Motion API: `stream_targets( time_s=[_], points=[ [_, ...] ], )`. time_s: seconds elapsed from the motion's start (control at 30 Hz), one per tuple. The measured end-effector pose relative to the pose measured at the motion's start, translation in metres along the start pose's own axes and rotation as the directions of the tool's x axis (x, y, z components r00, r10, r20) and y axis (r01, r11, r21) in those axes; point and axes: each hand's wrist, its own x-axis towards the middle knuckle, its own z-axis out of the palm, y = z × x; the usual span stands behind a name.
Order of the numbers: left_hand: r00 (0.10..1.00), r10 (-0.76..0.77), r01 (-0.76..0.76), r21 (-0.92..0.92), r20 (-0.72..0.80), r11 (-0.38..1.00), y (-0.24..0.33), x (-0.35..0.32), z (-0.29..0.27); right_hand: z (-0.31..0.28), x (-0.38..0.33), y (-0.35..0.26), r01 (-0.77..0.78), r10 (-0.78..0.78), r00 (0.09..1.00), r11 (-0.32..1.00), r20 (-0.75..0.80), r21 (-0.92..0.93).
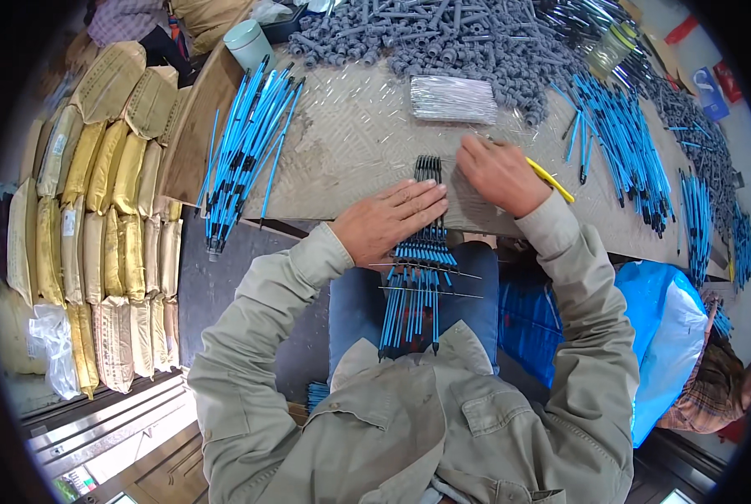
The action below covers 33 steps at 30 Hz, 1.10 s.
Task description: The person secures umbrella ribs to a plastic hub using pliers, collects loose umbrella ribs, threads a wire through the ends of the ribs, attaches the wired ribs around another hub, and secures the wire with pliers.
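The left hand (389, 220) lies flat, fingers extended, across seemingly part-assembled blue sticks (421, 249), silvery pins (452, 99) apparently unused; the right hand (503, 176) curls, hold unclear.

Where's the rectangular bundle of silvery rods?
The bundle lies just right of upper centre in the head view, on the table between the grey parts and the right hand.

Pale olive shirt (413, 433) – long wrinkled sleeves (253, 328), flapped chest pockets (497, 413), pointed collar (355, 361) – over blue trousers (353, 302)
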Motion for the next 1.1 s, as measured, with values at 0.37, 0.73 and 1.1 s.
stream_targets(
  time_s=[0.37, 0.73, 1.1],
  points=[
    [0.999, -0.025, 0.029, -0.139, 0.033, 0.99, 0.002, 0.003, -0.009, 0.018, 0.01, 0.003, -0.007, 0.006, 1.0, 0.999, 0.03, 0.042],
    [0.999, -0.003, -0.004, -0.171, -0.041, 0.985, 0.003, 0.0, 0.0, 0.01, 0.002, 0.004, -0.058, 0.06, 0.997, 0.997, -0.039, 0.053],
    [0.977, -0.035, -0.002, -0.174, -0.21, 0.985, 0.003, -0.003, 0.009, -0.165, -0.019, -0.09, 0.14, -0.064, 0.989, 0.729, -0.136, 0.67]
  ],
)
